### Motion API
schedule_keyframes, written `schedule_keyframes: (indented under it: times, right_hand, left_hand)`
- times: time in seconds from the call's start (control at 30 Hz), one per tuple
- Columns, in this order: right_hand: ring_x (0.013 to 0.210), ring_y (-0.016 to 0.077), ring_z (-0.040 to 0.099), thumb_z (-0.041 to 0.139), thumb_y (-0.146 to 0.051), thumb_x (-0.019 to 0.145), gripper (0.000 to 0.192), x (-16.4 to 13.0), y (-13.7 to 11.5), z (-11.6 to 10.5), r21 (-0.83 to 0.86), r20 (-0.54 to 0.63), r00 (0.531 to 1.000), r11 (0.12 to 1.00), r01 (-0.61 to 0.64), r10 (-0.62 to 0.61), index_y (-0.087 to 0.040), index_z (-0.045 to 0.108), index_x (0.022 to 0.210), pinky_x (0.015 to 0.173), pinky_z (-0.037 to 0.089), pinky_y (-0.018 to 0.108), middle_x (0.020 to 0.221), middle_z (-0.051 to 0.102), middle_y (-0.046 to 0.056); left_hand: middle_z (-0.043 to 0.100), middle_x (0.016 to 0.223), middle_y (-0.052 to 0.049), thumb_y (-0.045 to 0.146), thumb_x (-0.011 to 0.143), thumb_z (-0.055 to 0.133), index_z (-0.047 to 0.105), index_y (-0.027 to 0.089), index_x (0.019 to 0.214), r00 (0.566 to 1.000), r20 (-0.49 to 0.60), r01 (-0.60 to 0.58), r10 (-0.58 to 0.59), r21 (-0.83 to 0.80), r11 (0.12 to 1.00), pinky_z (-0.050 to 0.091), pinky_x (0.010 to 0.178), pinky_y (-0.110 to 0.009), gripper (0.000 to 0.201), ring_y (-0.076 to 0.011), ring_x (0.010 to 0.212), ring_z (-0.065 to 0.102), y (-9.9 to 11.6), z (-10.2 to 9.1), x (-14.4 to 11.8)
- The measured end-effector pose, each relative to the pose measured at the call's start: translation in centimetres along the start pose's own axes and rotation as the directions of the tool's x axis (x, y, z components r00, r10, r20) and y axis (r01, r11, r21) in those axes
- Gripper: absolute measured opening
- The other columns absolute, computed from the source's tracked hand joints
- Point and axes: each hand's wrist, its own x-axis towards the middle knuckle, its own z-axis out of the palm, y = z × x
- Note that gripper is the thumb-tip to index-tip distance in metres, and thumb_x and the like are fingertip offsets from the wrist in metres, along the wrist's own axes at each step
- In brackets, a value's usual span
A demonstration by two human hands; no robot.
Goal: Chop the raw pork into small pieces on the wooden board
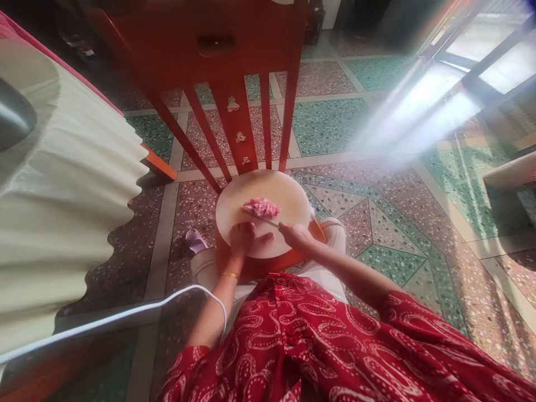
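Currently the person sits with a round cutting board (288,192) resting on an orange chair seat (274,263) at the centre of the frame. A small heap of pink meat (262,207) lies near the middle of the board. Right hand (294,234), just right of centre, is closed around a knife (262,218); the blade runs up-left and its tip meets the near edge of the meat. Left hand (247,239) lies on the board just below the meat, fingers curled, palm down, holding nothing that I can make out; whether the fingertips touch the meat cannot be told. A gold bangle (230,275) sits on that wrist.

Judgement: slicing is under way, the meat partly cut into strips. The next stroke calls for the left fingers to pin the heap while kept clear of the edge.

Upper centre: chair back slats (251,128). Left of frame: pleated cream lampshade (67,190); white cable (125,312) lower left. Terrazzo floor (377,223) all round.
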Motion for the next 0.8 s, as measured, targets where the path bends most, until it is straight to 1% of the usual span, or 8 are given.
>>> schedule_keyframes:
  times: [0.07, 0.13, 0.27, 0.4, 0.47, 0.53, 0.63, 0.8]
  right_hand:
    - [0.077, 0.0180, 0.065, 0.033, -0.028, 0.097, 0.026, 1.2, -0.8, -0.3, 0.006, 0.018, 0.998, 0.998, 0.057, -0.057, -0.023, 0.053, 0.114, 0.058, 0.038, 0.023, 0.091, 0.069, 0.007]
    - [0.080, 0.0196, 0.065, 0.033, -0.027, 0.097, 0.029, 2.4, -1.2, -0.7, 0.008, 0.039, 0.997, 0.998, 0.069, -0.070, -0.024, 0.053, 0.118, 0.061, 0.041, 0.024, 0.094, 0.068, 0.008]
    - [0.089, 0.0236, 0.065, 0.036, -0.019, 0.092, 0.038, 3.5, -0.8, -1.4, -0.032, 0.056, 0.998, 0.999, 0.010, -0.009, -0.025, 0.051, 0.127, 0.068, 0.045, 0.028, 0.101, 0.067, 0.011]
    - [0.086, 0.0244, 0.066, 0.034, -0.018, 0.093, 0.036, 2.9, -0.8, -1.6, -0.050, 0.044, 0.997, 0.997, 0.058, -0.056, -0.022, 0.050, 0.125, 0.066, 0.045, 0.029, 0.094, 0.068, 0.010]
    - [0.082, 0.0236, 0.066, 0.032, -0.019, 0.094, 0.035, 2.6, -1.3, -1.5, -0.055, 0.042, 0.996, 0.995, 0.081, -0.079, -0.020, 0.048, 0.125, 0.065, 0.045, 0.029, 0.090, 0.068, 0.010]
    - [0.081, 0.0229, 0.066, 0.033, -0.017, 0.094, 0.034, 2.3, -2.0, -1.4, -0.062, 0.062, 0.994, 0.993, 0.097, -0.093, -0.018, 0.047, 0.125, 0.065, 0.045, 0.029, 0.091, 0.068, 0.012]
    - [0.082, 0.0231, 0.066, 0.033, -0.013, 0.092, 0.037, 1.9, -2.5, -1.1, -0.088, 0.099, 0.990, 0.990, 0.107, -0.098, -0.018, 0.048, 0.126, 0.065, 0.045, 0.029, 0.093, 0.066, 0.013]
    - [0.085, 0.0231, 0.066, 0.033, -0.014, 0.093, 0.040, 1.3, -2.4, -1.1, -0.117, 0.120, 0.989, 0.988, 0.098, -0.084, -0.019, 0.047, 0.130, 0.065, 0.046, 0.028, 0.092, 0.066, 0.013]
  left_hand:
    - [0.064, 0.086, -0.010, 0.023, 0.084, 0.049, 0.062, 0.017, 0.094, 0.992, -0.109, 0.052, -0.057, -0.052, 0.997, 0.043, 0.076, -0.035, 0.017, -0.0232, 0.082, 0.057, -0.8, 0.0, -0.9]
    - [0.063, 0.086, -0.011, 0.025, 0.086, 0.048, 0.061, 0.015, 0.094, 0.981, -0.180, 0.058, -0.071, -0.078, 0.995, 0.044, 0.076, -0.035, 0.018, -0.0230, 0.082, 0.057, -1.2, 0.0, -1.2]
    - [0.061, 0.081, -0.011, 0.032, 0.088, 0.049, 0.063, 0.015, 0.090, 0.982, -0.187, -0.014, 0.004, -0.056, 0.998, 0.044, 0.073, -0.037, 0.022, -0.0233, 0.078, 0.056, -0.8, 0.4, -0.4]
    - [0.061, 0.098, -0.013, 0.028, 0.089, 0.048, 0.063, 0.016, 0.101, 0.975, -0.212, -0.092, 0.063, -0.131, 0.987, 0.045, 0.082, -0.039, 0.023, -0.0240, 0.092, 0.056, -0.4, 0.7, -0.3]
    - [0.061, 0.106, -0.013, 0.023, 0.089, 0.046, 0.061, 0.017, 0.107, 0.976, -0.201, -0.124, 0.084, -0.195, 0.973, 0.045, 0.088, -0.039, 0.024, -0.0239, 0.100, 0.056, -0.4, 0.8, -0.5]
    - [0.062, 0.108, -0.012, 0.018, 0.089, 0.045, 0.060, 0.017, 0.109, 0.982, -0.152, -0.146, 0.113, -0.222, 0.964, 0.046, 0.090, -0.039, 0.026, -0.0236, 0.102, 0.056, -0.5, 0.9, -0.6]
    - [0.064, 0.103, -0.011, 0.014, 0.086, 0.045, 0.062, 0.017, 0.103, 0.990, -0.090, -0.125, 0.109, -0.189, 0.974, 0.047, 0.089, -0.040, 0.024, -0.0241, 0.097, 0.058, -0.6, 1.1, -0.5]
    - [0.064, 0.100, -0.013, 0.015, 0.085, 0.046, 0.062, 0.016, 0.101, 0.994, -0.061, -0.101, 0.092, -0.168, 0.981, 0.048, 0.086, -0.042, 0.023, -0.0267, 0.093, 0.058, -0.8, 1.3, -0.4]
